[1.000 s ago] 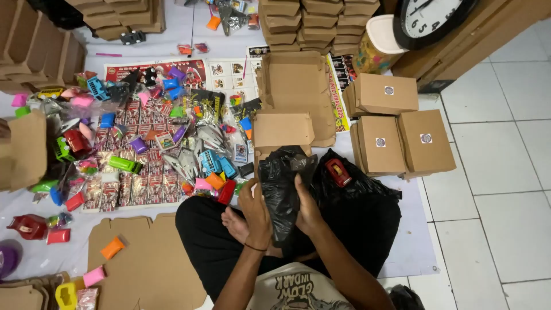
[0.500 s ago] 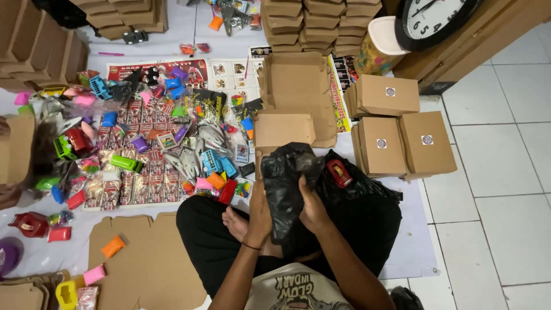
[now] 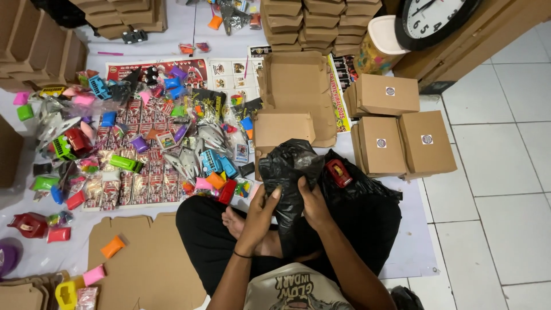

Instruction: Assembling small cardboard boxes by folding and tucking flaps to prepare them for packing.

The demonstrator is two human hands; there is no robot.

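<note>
gripping a black plastic bag w/ both hands: left hand, right hand. three sealed boxes done; loose toys still unpacked.

Probably a home packing workspace: stacked cardboard boxes, small toys across tiled floor.

Bare forearms; thin black band on left wrist; black trousers; printed shirt.

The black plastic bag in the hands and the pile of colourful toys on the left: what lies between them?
In the head view, between the black plastic bag and the toy pile lie blue toy cars, small orange and red pieces and a corner of the brown cardboard box.
</note>
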